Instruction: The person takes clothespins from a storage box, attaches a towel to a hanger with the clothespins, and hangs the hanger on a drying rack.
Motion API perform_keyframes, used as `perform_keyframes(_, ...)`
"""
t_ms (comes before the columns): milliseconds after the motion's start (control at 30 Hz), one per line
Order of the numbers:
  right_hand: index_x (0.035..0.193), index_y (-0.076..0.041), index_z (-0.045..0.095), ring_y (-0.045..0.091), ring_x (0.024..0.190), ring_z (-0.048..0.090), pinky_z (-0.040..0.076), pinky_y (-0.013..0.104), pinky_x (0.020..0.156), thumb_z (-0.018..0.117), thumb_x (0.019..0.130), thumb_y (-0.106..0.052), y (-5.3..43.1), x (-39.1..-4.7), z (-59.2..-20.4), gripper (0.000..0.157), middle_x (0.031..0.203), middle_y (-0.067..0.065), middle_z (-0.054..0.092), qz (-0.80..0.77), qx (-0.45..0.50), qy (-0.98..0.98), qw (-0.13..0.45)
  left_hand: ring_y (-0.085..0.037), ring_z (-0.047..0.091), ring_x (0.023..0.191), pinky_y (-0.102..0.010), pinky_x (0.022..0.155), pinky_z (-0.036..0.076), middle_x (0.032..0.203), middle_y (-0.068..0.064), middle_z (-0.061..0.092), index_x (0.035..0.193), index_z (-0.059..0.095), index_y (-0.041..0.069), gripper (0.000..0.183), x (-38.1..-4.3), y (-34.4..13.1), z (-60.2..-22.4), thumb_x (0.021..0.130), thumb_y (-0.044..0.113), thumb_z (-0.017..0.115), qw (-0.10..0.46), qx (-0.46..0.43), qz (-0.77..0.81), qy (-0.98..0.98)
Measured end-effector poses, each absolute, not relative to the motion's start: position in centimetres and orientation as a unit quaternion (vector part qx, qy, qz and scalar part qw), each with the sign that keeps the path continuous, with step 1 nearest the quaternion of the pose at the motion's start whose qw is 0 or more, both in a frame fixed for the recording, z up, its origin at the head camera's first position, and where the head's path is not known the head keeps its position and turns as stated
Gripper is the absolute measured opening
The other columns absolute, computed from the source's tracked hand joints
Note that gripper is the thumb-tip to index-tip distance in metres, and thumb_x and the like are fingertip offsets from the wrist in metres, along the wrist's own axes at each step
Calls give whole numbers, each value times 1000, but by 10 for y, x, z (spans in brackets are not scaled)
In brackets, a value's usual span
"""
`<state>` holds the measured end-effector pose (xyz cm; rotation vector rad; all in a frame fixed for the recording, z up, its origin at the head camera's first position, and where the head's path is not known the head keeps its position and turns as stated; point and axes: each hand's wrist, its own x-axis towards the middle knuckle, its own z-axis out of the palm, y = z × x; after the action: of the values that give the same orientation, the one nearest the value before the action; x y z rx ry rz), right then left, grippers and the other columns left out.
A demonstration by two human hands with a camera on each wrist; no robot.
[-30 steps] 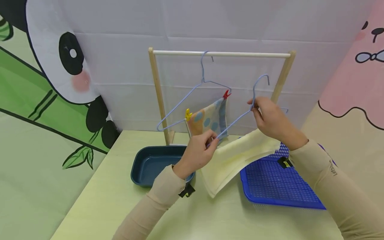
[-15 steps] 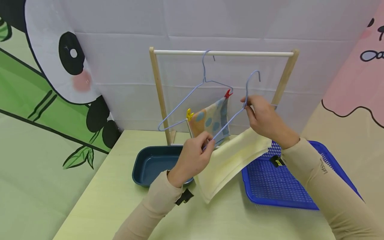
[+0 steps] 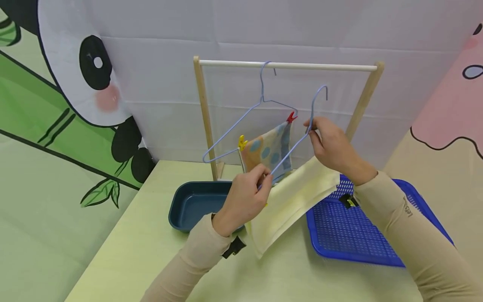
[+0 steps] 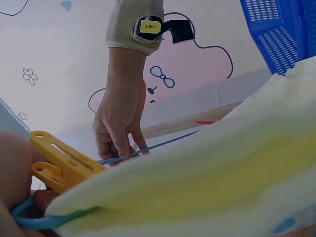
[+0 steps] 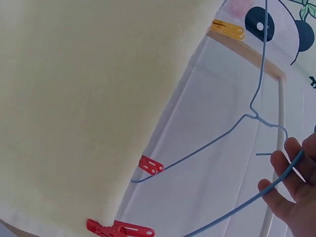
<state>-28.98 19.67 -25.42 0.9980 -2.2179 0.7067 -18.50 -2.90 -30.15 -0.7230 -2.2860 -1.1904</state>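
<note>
In the head view, my left hand point(image 3: 247, 199) grips the left corner of a blue wire clothes hanger point(image 3: 289, 153). Close to the hanger's neck, the fingers of my right hand point(image 3: 333, 147) curl round the wire, the hook rising above them. A pale yellow cloth point(image 3: 294, 201) hangs tilted from this hanger. The left wrist view has a yellow clothespin point(image 4: 66, 163) at the cloth's corner, right beside my left fingers. Low in the right wrist view, a red clothespin point(image 5: 121, 229) sits at the cloth's edge. My right hand hides part of the hanger's far arm.
Behind, a wooden rack with a white rail point(image 3: 324, 66) bears another blue hanger point(image 3: 235, 121). On that hang a dotted cloth point(image 3: 266, 147), a yellow clothespin point(image 3: 242, 142) and a red one point(image 3: 291, 117). A dark teal basin point(image 3: 196, 205) stands left, a blue mesh basket point(image 3: 354, 235) right.
Both hands have shifted a little left relative to the rack, carrying the hanger and pale yellow cloth along. Both grips stay the same, and the view has turned slightly.
</note>
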Motion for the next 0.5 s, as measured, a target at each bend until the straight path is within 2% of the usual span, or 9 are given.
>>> perform_keyframes(267,99,8,53,36,94,55,44,48,78,44,95,3,200,-298,-249,11,104,22,58,256,356,-844,309,-5,38,43,-22,42,32,56,6,44,85,59,7,15,-197,-20,-296,96,10,50,246,-265,-429,-828)
perform_keyframes(500,104,9,54,37,97,52,42,48,83,45,96,-1,205,-309,-248,15,103,24,56,260,314,-852,329,-6,39,42,-22,41,32,57,3,45,84,59,5,16,-213,-9,-293,96,9,50,249,-265,-450,-815)
